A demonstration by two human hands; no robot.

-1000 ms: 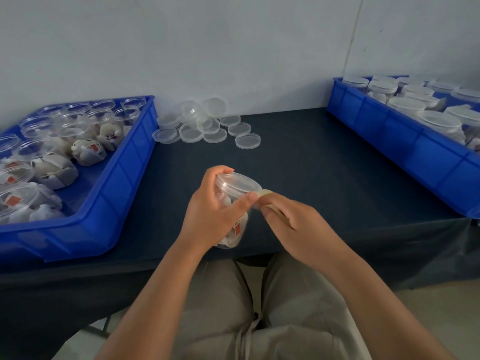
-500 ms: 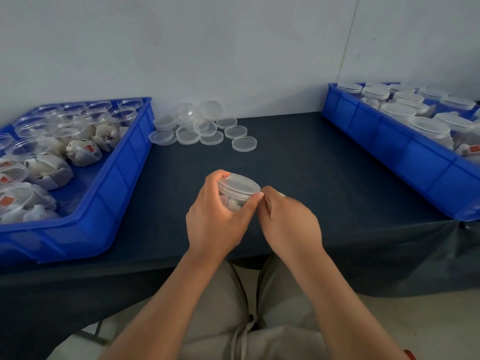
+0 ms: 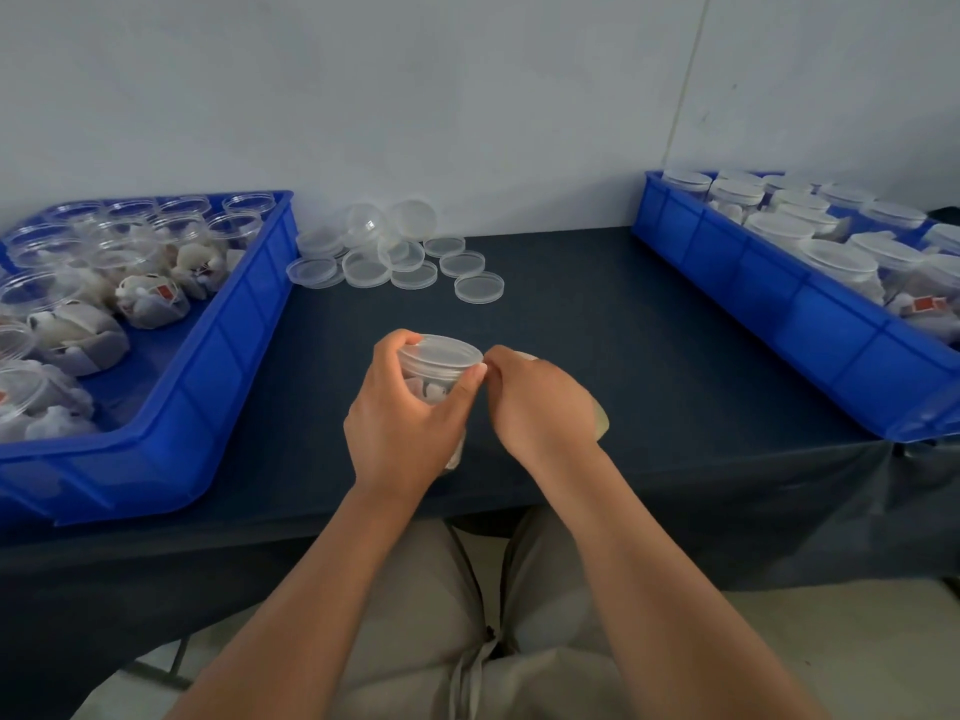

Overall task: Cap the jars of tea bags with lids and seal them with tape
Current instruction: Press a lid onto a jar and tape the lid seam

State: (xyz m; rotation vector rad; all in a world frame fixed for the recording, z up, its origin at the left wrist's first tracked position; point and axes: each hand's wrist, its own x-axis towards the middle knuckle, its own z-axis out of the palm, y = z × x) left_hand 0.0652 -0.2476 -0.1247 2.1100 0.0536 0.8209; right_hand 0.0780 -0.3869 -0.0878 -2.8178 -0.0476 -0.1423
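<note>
The left hand (image 3: 400, 418) had its fingers and thumb curled round the jar (image 3: 439, 379), over the near edge of the table (image 3: 623, 356), at 6 o'clock. The lid (image 3: 441, 350) sat on top of it. The right hand (image 3: 540, 402), at 3 o'clock from the jar, had curled fingers with the tips pinched at the lid's rim. A tan tape roll (image 3: 600, 422) peeked out from under that hand.

The jar looked light, thin and smooth, so it might slip or squash. Holding it round the middle seemed best.

Loose lids (image 3: 410, 262) lay at 12 o'clock. The bin of open jars (image 3: 208, 366) was at 9 o'clock, and the bin of capped jars (image 3: 779, 304) at 2 o'clock. Some tea bags had red tags (image 3: 165, 292), but no words could be read.
</note>
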